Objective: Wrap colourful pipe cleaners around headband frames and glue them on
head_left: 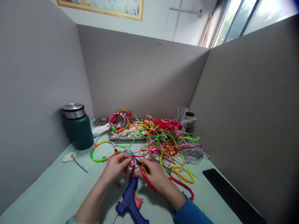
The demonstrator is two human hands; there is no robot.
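My left hand [118, 165] pinches a ring wrapped in coloured pipe cleaner [134, 162], whose orange, blue, pink and red stretches show around my fingers. Closed around needle-nose pliers [146, 178] with red and yellow handles is my right hand [155, 174]. The thin dark jaws point up and left, just beside the ring and close to my left fingertips; whether they touch it I cannot tell. Below both hands lies a blue hot glue gun [129, 199] with a reddish trigger. Left of my left hand, another wrapped ring [92, 152] rests on the table.
A tangled heap of pipe cleaners [163, 133] lies behind my hands, beside a metal tray [126, 138] of shells or buttons. A cutter with red and yellow handles [184, 183], grey wire coil [195, 152], green bottle [79, 130] and black strip [230, 193] surround them. Grey partitions enclose the table.
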